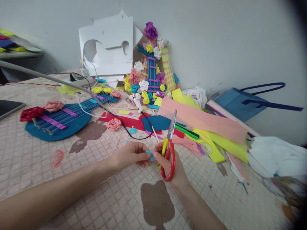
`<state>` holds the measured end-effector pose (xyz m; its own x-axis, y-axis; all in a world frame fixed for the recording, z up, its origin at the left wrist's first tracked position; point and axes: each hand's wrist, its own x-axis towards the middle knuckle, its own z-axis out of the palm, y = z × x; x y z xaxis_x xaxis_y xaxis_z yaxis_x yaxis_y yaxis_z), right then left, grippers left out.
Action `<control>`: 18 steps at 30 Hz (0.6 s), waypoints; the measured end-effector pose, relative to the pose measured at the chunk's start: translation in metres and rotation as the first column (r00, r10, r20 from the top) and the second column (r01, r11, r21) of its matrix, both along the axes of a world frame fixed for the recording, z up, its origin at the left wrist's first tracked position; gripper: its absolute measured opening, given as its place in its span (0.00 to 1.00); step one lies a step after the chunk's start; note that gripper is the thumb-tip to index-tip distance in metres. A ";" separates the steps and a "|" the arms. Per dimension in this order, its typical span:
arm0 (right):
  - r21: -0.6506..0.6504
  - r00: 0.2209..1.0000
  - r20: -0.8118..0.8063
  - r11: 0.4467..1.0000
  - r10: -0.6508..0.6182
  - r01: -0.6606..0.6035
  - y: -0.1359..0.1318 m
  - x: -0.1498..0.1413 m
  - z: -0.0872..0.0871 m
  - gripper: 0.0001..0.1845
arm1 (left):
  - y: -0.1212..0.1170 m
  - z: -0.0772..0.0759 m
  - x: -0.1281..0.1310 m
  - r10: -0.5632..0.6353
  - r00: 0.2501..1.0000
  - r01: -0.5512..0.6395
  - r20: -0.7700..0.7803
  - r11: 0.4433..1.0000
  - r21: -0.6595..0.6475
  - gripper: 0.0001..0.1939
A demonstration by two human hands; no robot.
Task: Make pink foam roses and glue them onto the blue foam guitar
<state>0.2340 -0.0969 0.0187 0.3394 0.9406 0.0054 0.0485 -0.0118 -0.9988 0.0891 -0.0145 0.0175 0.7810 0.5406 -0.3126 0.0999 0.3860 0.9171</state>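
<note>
Blue paper guitar (78, 123) lies left; peach paper strip (201, 118) far right. Scissors (170, 140), red-and-yellow handled, blades pointing far, held in curled fingers of right hand (178, 171), partly hiding them. Small bright-blue scrap (151, 154) near, clamped in fingertips of left hand (133, 155), right thumb close against it.

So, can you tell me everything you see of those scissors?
The scissors have metal-looking blades and plastic-looking handles, one red, one yellow. The blades look closed or nearly so and point away from the person. The right hand holds them by the handles, above the grid-patterned table covering.
</note>
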 end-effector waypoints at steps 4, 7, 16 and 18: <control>-0.001 1.000 -0.019 1.000 -0.006 0.006 0.001 0.000 -0.002 0.10 | 0.000 0.003 0.000 0.013 1.000 -0.013 -0.007 0.999 -0.030 0.17; -0.012 0.999 -0.014 1.000 -0.029 0.029 0.001 0.000 0.000 0.10 | 0.000 0.004 0.000 0.031 1.000 -0.031 0.004 0.998 -0.047 0.18; 0.005 0.999 -0.039 1.000 -0.026 0.026 0.001 -0.001 0.000 0.10 | 0.000 -0.001 0.001 -0.045 0.999 0.046 -0.014 0.998 0.050 0.19; 0.006 1.000 -0.030 1.000 -0.008 0.008 0.001 0.000 -0.002 0.09 | 0.000 -0.003 0.001 -0.062 0.998 0.063 -0.021 0.997 0.054 0.19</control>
